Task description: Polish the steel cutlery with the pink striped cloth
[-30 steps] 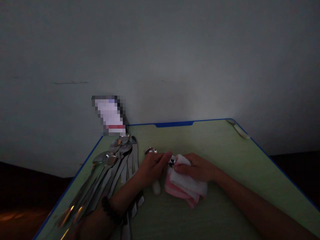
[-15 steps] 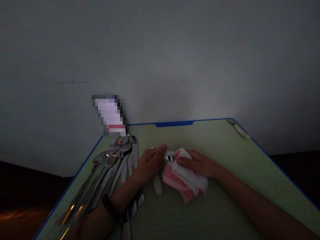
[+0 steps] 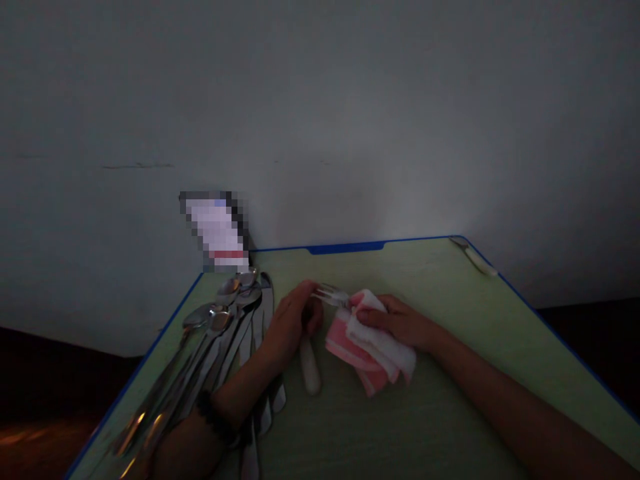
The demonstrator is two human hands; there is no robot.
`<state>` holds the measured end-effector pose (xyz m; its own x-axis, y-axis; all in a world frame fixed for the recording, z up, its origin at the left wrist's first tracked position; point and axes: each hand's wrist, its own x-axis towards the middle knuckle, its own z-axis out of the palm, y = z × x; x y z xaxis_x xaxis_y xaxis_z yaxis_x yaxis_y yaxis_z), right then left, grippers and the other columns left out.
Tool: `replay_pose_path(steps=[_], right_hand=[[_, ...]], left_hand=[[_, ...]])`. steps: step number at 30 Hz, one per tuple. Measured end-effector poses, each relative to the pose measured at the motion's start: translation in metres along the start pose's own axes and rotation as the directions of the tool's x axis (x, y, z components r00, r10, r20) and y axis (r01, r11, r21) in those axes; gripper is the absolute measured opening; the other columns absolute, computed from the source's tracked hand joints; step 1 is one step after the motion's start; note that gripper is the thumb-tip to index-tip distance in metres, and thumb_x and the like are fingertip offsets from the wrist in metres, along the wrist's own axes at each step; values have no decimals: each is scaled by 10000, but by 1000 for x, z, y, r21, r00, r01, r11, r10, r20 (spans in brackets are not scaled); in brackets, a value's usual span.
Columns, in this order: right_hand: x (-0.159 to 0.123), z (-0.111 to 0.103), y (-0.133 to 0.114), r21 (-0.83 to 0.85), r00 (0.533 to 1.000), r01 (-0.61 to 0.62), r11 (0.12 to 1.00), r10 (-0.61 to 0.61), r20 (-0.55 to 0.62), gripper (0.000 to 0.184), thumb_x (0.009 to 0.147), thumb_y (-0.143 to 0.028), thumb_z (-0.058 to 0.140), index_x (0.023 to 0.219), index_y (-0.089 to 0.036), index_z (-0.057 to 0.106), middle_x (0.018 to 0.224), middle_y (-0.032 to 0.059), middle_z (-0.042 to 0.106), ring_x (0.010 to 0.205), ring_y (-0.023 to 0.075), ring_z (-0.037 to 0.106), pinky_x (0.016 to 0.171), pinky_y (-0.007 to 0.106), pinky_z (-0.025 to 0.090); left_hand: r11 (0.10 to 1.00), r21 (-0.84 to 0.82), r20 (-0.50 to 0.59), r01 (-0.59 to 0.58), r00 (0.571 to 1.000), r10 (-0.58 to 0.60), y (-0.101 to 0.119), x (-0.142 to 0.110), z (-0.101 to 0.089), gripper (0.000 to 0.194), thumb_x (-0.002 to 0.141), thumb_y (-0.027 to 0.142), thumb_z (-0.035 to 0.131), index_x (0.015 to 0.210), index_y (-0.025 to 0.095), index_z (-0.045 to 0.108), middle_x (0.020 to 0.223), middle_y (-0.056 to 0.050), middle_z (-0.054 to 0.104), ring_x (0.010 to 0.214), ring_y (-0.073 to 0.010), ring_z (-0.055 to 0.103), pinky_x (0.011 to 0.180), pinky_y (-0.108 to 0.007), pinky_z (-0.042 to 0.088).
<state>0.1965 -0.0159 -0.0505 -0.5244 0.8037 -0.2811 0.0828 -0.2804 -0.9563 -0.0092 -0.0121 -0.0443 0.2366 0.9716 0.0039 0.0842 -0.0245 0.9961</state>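
Note:
My right hand (image 3: 400, 323) grips a pink and white cloth (image 3: 367, 347), which is folded around the handle end of a fork. The fork's metal tines (image 3: 330, 295) stick out of the cloth toward the left. At the tips of these tines is my left hand (image 3: 293, 323), fingers curled and closed on them. Below that hand a utensil with a pale handle (image 3: 310, 373) lies on the table; its upper end is hidden. To the left of my left forearm, which wears a dark beaded bracelet (image 3: 216, 419), several metal spoons (image 3: 220, 319) and table knives (image 3: 267, 293) lie bunched together.
A pale green table (image 3: 425, 280) with a blue rim stands against a grey wall (image 3: 350, 120). A blurred-out phone-like screen (image 3: 217, 230) leans on the wall at the back left. Another pale-handled fork or similar utensil (image 3: 477, 259) rests by the far right corner.
The fork has turned so its tines now show plainly. My left hand has shifted slightly left and up toward the tine tips. My right hand keeps its grip on the cloth.

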Motion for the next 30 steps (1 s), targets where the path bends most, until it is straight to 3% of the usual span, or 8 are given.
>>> replay_pose_path(steps=[3,5,20,25,30], right_hand=[[1,-1,2,51,1000,9,999,-8,-9,324,717,-418,632,878,-141,579,656,-19,566,509,67,473,448,171,346],[1,-1,2,71,1000,8,997,-7,-9,329,709,-408,644,893,-144,578,659,-20,568,516,68,475,456,171,349],[0,1,0,106,999,30,994,-31,10,286,707,-368,651,840,-126,574,637,-24,567,488,58,472,437,165,338],[-1,1,0,105,1000,6,994,-5,-4,291,709,-380,647,845,-132,576,641,-19,577,495,66,486,434,166,342],[0,1,-1,106,1000,27,994,-27,-1,285,714,-379,641,843,-134,578,633,-21,575,491,67,485,442,171,354]], left_hand=[[996,-78,64,-39,997,44,1,-2,1,322,881,405,343,1025,164,500,463,75,385,400,-75,318,394,-183,245],[995,-91,108,-43,993,53,4,-4,2,349,856,370,417,1145,177,447,487,80,396,412,-72,324,397,-172,246],[998,-45,151,-54,987,61,6,-8,1,389,835,327,499,1200,210,435,538,73,419,461,-67,359,423,-157,272],[995,-84,189,-61,979,76,3,-8,4,460,783,305,579,1208,222,424,798,-3,557,654,-108,508,562,-191,389],[997,-64,168,-43,984,53,1,-8,5,515,789,306,587,1248,232,367,670,34,519,545,-80,456,478,-162,326]])
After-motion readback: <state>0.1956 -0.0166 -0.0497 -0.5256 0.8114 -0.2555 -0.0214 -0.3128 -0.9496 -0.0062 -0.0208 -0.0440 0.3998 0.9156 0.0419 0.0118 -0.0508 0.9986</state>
